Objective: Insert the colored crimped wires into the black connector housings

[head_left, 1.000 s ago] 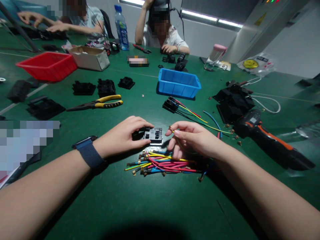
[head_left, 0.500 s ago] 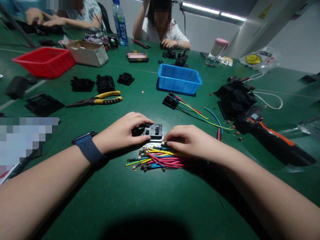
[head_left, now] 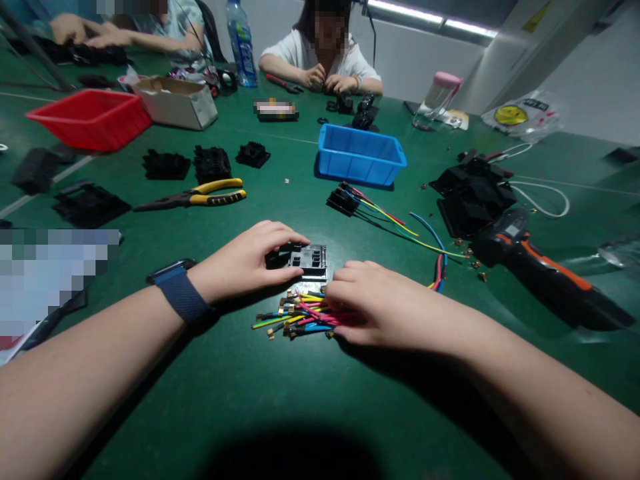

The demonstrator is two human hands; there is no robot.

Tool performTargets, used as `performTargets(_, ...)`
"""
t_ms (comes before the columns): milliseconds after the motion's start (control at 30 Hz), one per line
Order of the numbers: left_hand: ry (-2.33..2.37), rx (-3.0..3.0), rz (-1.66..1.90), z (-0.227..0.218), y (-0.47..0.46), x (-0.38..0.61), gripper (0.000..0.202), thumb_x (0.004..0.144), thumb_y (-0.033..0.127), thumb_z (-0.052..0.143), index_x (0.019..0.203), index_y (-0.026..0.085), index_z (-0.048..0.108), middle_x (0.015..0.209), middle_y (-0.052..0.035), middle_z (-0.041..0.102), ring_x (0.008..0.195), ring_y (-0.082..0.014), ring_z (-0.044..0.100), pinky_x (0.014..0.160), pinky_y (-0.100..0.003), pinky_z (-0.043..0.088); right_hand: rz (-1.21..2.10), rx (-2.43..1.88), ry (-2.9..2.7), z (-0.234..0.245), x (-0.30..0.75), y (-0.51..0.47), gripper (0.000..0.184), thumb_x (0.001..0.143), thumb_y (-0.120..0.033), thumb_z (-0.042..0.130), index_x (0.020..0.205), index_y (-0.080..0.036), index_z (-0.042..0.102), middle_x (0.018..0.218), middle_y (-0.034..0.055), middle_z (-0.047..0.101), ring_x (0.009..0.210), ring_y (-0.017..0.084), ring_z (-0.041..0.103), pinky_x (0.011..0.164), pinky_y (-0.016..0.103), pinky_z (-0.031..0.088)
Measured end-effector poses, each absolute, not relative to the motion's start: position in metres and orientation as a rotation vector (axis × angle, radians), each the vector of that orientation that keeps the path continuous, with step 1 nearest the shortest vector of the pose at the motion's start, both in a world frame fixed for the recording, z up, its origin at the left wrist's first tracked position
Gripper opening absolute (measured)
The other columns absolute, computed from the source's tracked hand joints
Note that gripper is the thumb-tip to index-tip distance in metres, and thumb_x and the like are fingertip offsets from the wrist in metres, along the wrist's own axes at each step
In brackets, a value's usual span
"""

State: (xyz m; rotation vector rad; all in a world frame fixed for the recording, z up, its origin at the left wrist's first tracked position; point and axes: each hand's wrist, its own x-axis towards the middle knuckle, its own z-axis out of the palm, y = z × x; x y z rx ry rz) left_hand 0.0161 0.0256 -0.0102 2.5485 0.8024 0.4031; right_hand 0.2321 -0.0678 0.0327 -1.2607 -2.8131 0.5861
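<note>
My left hand point(head_left: 245, 261), with a blue watch on its wrist, rests on the green table and grips a small black connector block point(head_left: 307, 259) between thumb and fingers. Just in front of the block lies a bundle of short coloured wires point(head_left: 295, 313) with brass terminals. My right hand point(head_left: 373, 303) lies palm down over the right part of that bundle, fingers curled onto the wires; what they pinch is hidden.
Yellow-handled pliers point(head_left: 200, 197) lie at the left, a blue bin point(head_left: 360, 157) behind, a wired black connector point(head_left: 343, 200) near it, an orange-black power screwdriver point(head_left: 540, 270) at the right. A red bin point(head_left: 90, 120) and black parts sit far left. Two people work across the table.
My right hand, first raised with a wire pinched at its fingertips, has come down and back onto the wire bundle. The left hand has stayed on the connector block.
</note>
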Motion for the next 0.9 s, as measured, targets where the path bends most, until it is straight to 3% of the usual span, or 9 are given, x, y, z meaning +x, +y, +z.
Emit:
performTargets(100,0.796,2.554,0.407,-0.01,0.025,0.016,0.042,0.082,0.043,0.055,0.116,0.018,0.057,0.111,-0.0069,0.059,0.102,-0.0215,0.051,0.094,-0.036,0.04,0.603,-1.252,-2.807,0.033,0.232,-0.067,0.009,0.082,-0.025,0.054,0.081,-0.017,0.058,0.083,0.0048,0.059,0.075,0.016,0.05,0.067,0.028,0.037)
performTargets(267,0.798,2.561,0.414,-0.01,0.026,0.016,0.044,0.082,0.043,0.056,0.117,0.017,0.058,0.11,-0.0077,0.059,0.101,-0.0218,0.051,0.093,-0.036,0.04,0.78,-1.252,-2.695,0.04,0.24,-0.061,0.015,0.086,-0.02,0.049,0.088,-0.015,0.063,0.084,0.0062,0.062,0.075,0.016,0.053,0.067,0.027,0.04)
performTargets(533,0.821,2.546,0.382,-0.011,0.027,0.015,0.046,0.081,0.048,0.054,0.118,0.02,0.057,0.111,-0.0076,0.059,0.1,-0.0224,0.052,0.092,-0.038,0.042,0.895,-1.264,-2.571,0.041,0.247,-0.055,0.025,0.093,-0.026,0.042,0.096,-0.017,0.065,0.089,0.0062,0.066,0.075,0.016,0.056,0.067,0.027,0.04)
performTargets(767,0.824,2.538,0.389,-0.01,0.027,0.016,0.046,0.081,0.047,0.054,0.118,0.02,0.057,0.112,-0.0075,0.059,0.101,-0.0223,0.052,0.091,-0.036,0.043,0.82,-1.273,-2.487,0.045,0.247,-0.056,0.027,0.091,-0.031,0.047,0.112,-0.02,0.059,0.102,0.0051,0.066,0.087,0.017,0.058,0.076,0.029,0.042)
performTargets(900,0.84,2.543,0.382,-0.01,0.027,0.017,0.048,0.08,0.05,0.054,0.118,0.02,0.057,0.111,-0.0074,0.059,0.1,-0.0223,0.052,0.091,-0.037,0.043,0.82,-1.466,-2.589,0.054,0.257,-0.057,0.015,0.084,-0.025,0.053,0.095,-0.021,0.063,0.084,0.0025,0.066,0.071,0.015,0.056,0.062,0.027,0.039)
